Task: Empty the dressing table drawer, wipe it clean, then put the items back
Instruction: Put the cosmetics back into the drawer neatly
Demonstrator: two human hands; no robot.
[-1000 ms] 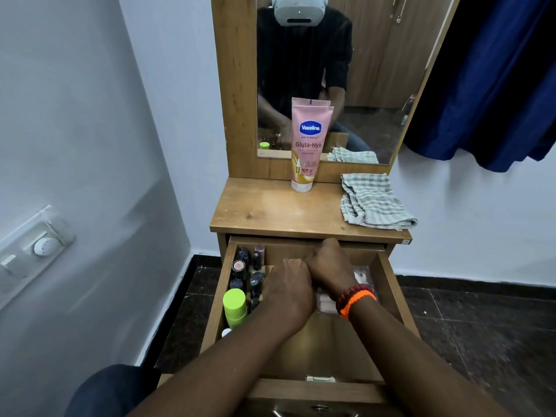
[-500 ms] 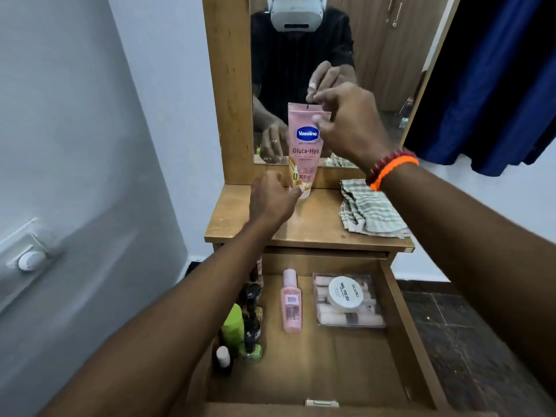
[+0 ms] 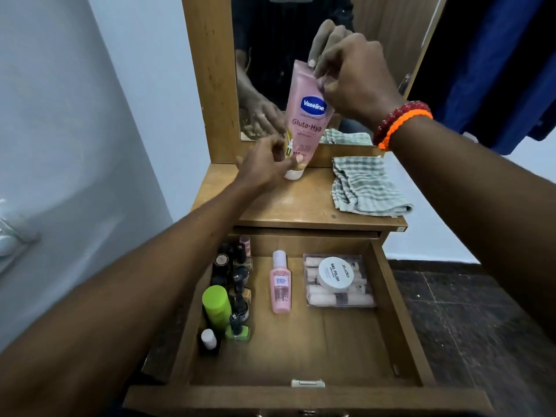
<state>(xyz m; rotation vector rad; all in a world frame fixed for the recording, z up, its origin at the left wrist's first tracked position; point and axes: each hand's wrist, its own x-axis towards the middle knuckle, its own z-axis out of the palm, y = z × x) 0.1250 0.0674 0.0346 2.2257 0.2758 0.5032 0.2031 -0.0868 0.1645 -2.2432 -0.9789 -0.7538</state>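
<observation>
A pink Vaseline tube (image 3: 307,121) stands cap-down and tilted on the dressing table top (image 3: 288,206), in front of the mirror. My right hand (image 3: 355,82) pinches its upper edge. My left hand (image 3: 264,165) grips its lower end near the white cap. Below, the wooden drawer (image 3: 391,296) is pulled open. Inside lie a small pink bottle (image 3: 281,287), a clear box of nail polishes (image 3: 358,293) with a white round jar (image 3: 334,272) on it, a green bottle (image 3: 216,305) and several dark nail polish bottles (image 3: 234,266) along the left side.
A folded green-checked cloth (image 3: 367,185) lies on the right of the table top. The mirror (image 3: 388,34) rises behind the tube. A white wall (image 3: 75,145) is close on the left, a blue curtain (image 3: 505,70) hangs at the right, and dark floor tiles (image 3: 469,326) lie beside the drawer.
Both hands rose out of the drawer to the table top and closed on the Vaseline tube, which now leans to the right. The drawer's contents came into view.
</observation>
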